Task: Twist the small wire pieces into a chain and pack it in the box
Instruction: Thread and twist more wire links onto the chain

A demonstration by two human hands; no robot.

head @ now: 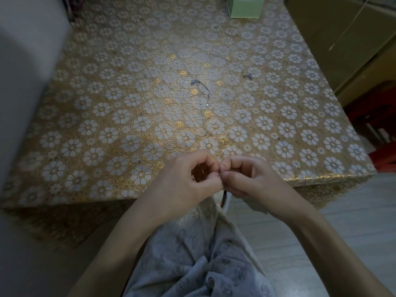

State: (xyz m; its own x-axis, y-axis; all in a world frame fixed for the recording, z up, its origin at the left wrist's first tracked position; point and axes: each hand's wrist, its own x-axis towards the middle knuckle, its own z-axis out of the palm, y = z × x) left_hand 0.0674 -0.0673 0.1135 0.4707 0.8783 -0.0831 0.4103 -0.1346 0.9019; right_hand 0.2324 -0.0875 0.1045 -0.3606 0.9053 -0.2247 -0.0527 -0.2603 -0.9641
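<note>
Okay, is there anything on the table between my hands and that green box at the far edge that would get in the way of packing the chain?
Only loose chain pieces lie mid-table between your left hand, right hand and the green box. They are flat, so nothing visible blocks the way.

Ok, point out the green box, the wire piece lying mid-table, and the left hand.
green box (245, 8): head view, its front wall.
wire piece (203, 87): head view, middle of its curve.
left hand (188, 179): head view, back of the hand.

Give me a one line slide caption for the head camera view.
Both hands pinch a tiny wire piece over the floral tablecloth; chain pieces and green box wait beyond.
</note>
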